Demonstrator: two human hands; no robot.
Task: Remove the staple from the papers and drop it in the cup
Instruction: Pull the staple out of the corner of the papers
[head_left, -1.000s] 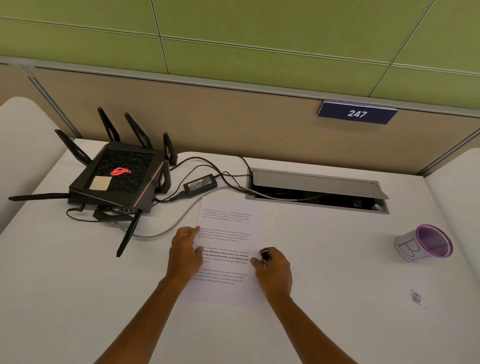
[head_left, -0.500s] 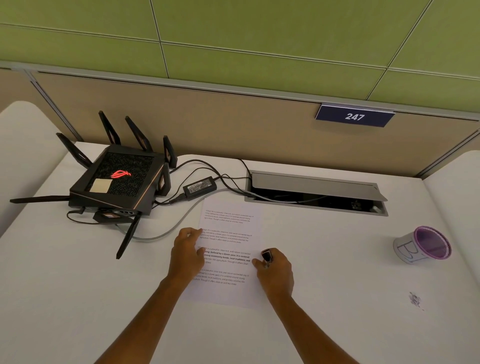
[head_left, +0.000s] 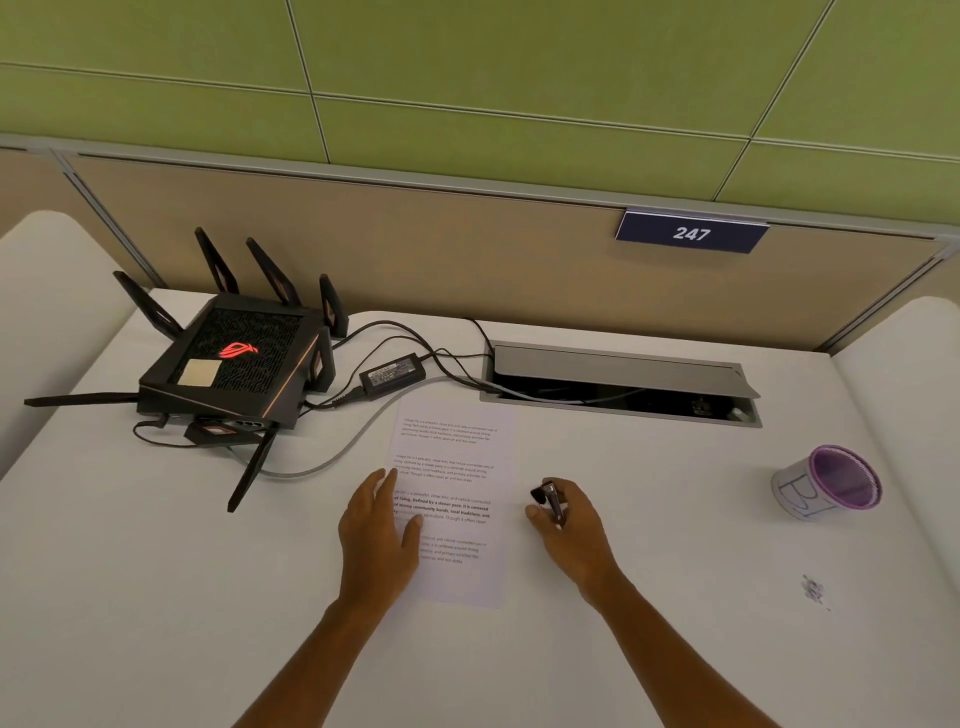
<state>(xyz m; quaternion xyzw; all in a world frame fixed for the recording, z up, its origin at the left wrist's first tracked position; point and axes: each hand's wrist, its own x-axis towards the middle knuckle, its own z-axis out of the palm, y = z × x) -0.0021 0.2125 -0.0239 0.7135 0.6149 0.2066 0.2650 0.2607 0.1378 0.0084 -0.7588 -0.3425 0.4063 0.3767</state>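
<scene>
White printed papers (head_left: 457, 447) lie flat in the middle of the white desk. My left hand (head_left: 376, 530) rests flat on their left edge, fingers straight. Just off the papers' right edge, my right hand (head_left: 569, 527) grips a small black staple remover (head_left: 549, 500), its jaws pointing away from me. A white cup with a purple rim (head_left: 826, 486) stands tilted at the far right of the desk. The staple itself is too small to make out.
A black router (head_left: 234, 364) with several antennas sits at the back left, with a power brick (head_left: 392, 373) and cables (head_left: 322, 457) running toward an open cable hatch (head_left: 618, 384) behind the papers. A small dark smudge (head_left: 813, 590) marks the desk at the right.
My right hand with the staple remover has drifted slightly right, off the papers' edge. My left hand stays on the papers' left side.
</scene>
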